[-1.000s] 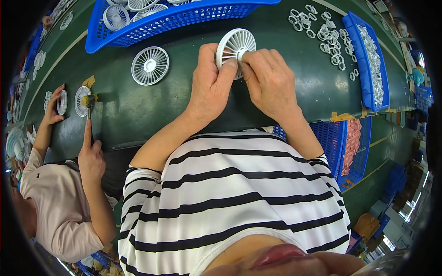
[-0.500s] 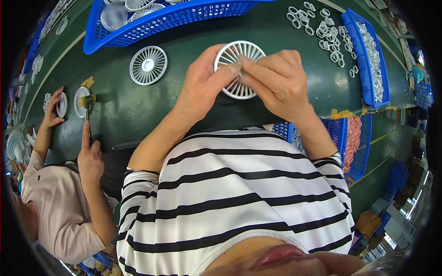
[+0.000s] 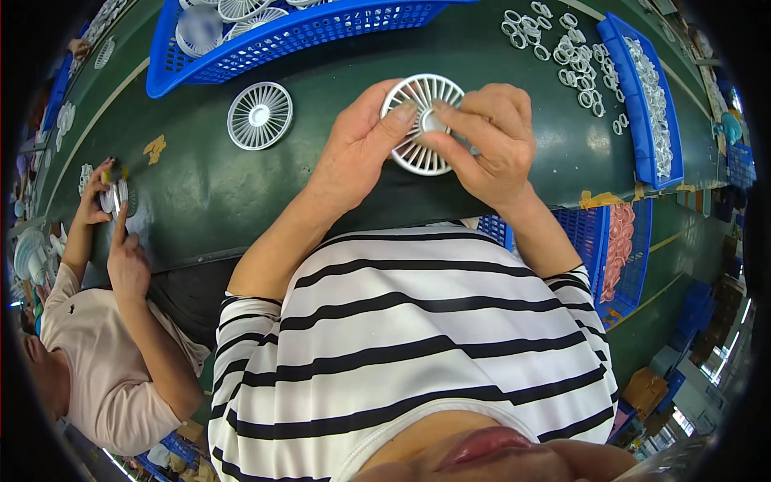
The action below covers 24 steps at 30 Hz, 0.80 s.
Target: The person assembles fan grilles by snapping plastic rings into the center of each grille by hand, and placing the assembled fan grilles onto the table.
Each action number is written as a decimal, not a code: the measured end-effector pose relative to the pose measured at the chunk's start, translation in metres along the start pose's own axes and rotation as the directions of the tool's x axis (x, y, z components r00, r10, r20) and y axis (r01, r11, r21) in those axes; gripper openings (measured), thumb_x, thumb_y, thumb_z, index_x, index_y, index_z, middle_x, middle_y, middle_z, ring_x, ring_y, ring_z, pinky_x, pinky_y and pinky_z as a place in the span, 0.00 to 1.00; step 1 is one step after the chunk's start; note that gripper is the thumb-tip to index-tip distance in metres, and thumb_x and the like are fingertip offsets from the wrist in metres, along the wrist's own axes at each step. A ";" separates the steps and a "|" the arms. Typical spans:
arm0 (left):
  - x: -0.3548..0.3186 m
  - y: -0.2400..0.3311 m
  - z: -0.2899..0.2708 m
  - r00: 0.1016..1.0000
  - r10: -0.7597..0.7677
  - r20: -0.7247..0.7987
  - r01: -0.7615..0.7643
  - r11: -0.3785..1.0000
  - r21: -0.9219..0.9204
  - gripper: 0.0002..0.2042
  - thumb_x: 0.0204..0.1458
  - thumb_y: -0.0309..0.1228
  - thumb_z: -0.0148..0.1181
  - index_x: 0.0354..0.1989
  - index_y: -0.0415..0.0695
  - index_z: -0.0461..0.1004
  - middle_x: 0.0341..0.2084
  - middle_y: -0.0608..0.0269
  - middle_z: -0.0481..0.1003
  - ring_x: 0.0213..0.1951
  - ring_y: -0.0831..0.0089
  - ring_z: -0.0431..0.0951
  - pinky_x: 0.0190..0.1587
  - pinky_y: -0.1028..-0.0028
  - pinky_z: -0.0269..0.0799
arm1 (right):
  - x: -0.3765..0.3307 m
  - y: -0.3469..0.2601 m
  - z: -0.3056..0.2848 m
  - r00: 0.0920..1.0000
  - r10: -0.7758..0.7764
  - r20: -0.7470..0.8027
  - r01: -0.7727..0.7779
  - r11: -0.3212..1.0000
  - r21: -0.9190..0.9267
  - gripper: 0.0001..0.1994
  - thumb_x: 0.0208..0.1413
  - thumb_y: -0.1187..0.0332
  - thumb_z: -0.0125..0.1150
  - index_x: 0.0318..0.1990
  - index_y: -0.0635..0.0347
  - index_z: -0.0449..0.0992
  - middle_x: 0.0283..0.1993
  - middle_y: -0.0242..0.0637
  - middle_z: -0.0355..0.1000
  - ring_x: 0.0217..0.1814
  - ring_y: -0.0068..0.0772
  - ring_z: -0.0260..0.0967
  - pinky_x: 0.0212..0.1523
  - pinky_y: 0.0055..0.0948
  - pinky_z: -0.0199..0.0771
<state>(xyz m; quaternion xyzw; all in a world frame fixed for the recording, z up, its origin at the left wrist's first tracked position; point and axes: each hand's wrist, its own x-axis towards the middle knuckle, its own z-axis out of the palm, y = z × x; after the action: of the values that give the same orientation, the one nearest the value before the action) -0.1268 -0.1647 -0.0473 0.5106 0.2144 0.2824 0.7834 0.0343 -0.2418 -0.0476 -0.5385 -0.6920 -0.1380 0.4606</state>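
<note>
Over the dark green table, my left hand (image 3: 357, 140) is closed on the edge of a white round fan grille (image 3: 421, 157), its thumb lying across the spokes near the hub. The grille is tilted up, its spoked face toward me. My right hand (image 3: 496, 143) pinches a small, pale round disc (image 3: 433, 122) between thumb and fingers, right at the grille's centre; I cannot tell whether the disc is seated in the hub. A second white fan grille (image 3: 259, 116) lies flat on the table to the left of my hands.
A blue basket (image 3: 321, 30) with white grilles stands at the far side. Loose white rings (image 3: 572, 63) lie at the right beside a blue tray (image 3: 640, 112) of similar parts. Below the table edge sits a crate with pink parts (image 3: 617, 253). At left, a co-worker's hands (image 3: 128, 265) work on a grille.
My right fingers have shifted at the hub, bringing the disc into view. My left thumb has drawn back slightly. The co-worker's hammer hand has moved left, and a grille has left its spot there.
</note>
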 end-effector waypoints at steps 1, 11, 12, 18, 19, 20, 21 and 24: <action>-0.002 0.000 -0.001 0.999 -0.005 0.036 0.006 1.000 -0.021 0.18 0.59 0.35 0.52 0.52 0.35 0.65 0.40 0.62 0.73 0.40 0.80 0.73 0.43 0.79 0.71 | 0.001 0.004 -0.005 0.997 -0.045 0.061 0.040 0.996 0.083 0.14 0.34 0.61 0.71 0.31 0.56 0.80 0.32 0.27 0.70 0.37 0.32 0.66 0.42 0.33 0.60; -0.001 -0.008 0.003 0.978 0.204 -0.040 -0.193 0.963 0.190 0.19 0.54 0.31 0.60 0.52 0.37 0.65 0.39 0.62 0.75 0.39 0.78 0.74 0.42 0.78 0.72 | -0.001 0.011 0.000 0.985 0.146 0.097 -0.170 0.926 0.337 0.12 0.45 0.70 0.66 0.40 0.60 0.79 0.40 0.36 0.69 0.41 0.31 0.68 0.42 0.28 0.67; -0.001 -0.009 0.003 0.979 0.200 -0.034 -0.190 0.962 0.195 0.19 0.54 0.31 0.60 0.52 0.37 0.65 0.39 0.62 0.75 0.39 0.78 0.74 0.42 0.78 0.72 | -0.002 0.010 0.001 0.984 0.151 0.091 -0.173 0.925 0.337 0.12 0.45 0.70 0.66 0.40 0.60 0.79 0.40 0.36 0.69 0.41 0.31 0.68 0.42 0.28 0.67; -0.002 -0.009 0.004 0.944 0.329 -0.019 -0.286 0.848 0.446 0.19 0.53 0.30 0.60 0.52 0.41 0.66 0.36 0.61 0.77 0.34 0.78 0.76 0.36 0.78 0.73 | -0.004 0.002 0.004 0.721 0.500 0.480 -0.649 0.244 0.720 0.20 0.55 0.68 0.62 0.53 0.65 0.66 0.43 0.33 0.70 0.46 0.22 0.68 0.46 0.22 0.70; -0.003 -0.011 0.004 0.943 0.332 -0.015 -0.291 0.849 0.441 0.19 0.53 0.30 0.60 0.52 0.41 0.66 0.36 0.61 0.77 0.33 0.78 0.76 0.35 0.78 0.73 | -0.004 0.004 0.003 0.721 0.501 0.479 -0.649 0.246 0.720 0.20 0.55 0.68 0.62 0.53 0.65 0.66 0.43 0.33 0.70 0.46 0.22 0.68 0.46 0.22 0.70; -0.003 -0.012 0.004 0.942 0.335 -0.011 -0.297 0.850 0.435 0.19 0.53 0.31 0.60 0.52 0.42 0.66 0.36 0.61 0.76 0.33 0.77 0.76 0.35 0.78 0.73 | -0.003 0.008 0.001 0.695 0.487 0.529 -0.680 0.206 0.703 0.18 0.54 0.69 0.62 0.50 0.65 0.67 0.42 0.33 0.70 0.44 0.20 0.68 0.45 0.22 0.71; -0.002 -0.013 0.004 0.937 0.349 0.008 -0.314 0.831 0.459 0.19 0.53 0.31 0.60 0.52 0.42 0.66 0.36 0.60 0.76 0.34 0.77 0.77 0.36 0.77 0.73 | -0.003 0.011 -0.001 0.667 0.473 0.575 -0.709 0.169 0.684 0.17 0.54 0.69 0.63 0.48 0.65 0.67 0.42 0.32 0.70 0.43 0.19 0.68 0.44 0.21 0.71; -0.002 -0.011 0.003 0.924 0.381 0.027 -0.336 0.777 0.532 0.19 0.53 0.30 0.60 0.52 0.42 0.66 0.36 0.60 0.76 0.34 0.75 0.77 0.37 0.76 0.74 | -0.004 0.014 0.000 0.638 0.456 0.620 -0.722 0.076 0.687 0.16 0.53 0.70 0.64 0.46 0.65 0.68 0.41 0.32 0.71 0.41 0.19 0.69 0.42 0.21 0.72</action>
<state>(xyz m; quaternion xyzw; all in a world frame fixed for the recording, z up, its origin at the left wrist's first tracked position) -0.1244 -0.1718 -0.0568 0.7249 0.2141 0.3771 0.5352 0.0461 -0.2391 -0.0547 -0.4374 -0.4126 0.5303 0.5976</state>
